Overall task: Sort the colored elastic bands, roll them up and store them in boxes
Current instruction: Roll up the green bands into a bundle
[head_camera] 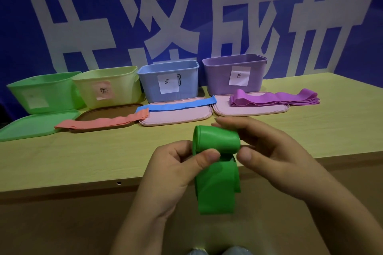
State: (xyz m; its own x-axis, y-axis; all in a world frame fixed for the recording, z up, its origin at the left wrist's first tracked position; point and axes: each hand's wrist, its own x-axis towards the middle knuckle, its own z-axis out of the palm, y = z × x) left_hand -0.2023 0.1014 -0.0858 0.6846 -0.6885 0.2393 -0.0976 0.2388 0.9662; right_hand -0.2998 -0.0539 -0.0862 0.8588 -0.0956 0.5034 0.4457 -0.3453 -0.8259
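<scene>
Held above the near edge of the table [62, 163], the green band [216, 170] is half rolled, the left hand [176, 174] and right hand [275, 155] both pinching the roll, which should be wound tight and even before it goes into the green box [43, 91].

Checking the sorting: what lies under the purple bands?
A pink lid lies under the purple bands, on the table. The lid's middle is covered.
</scene>
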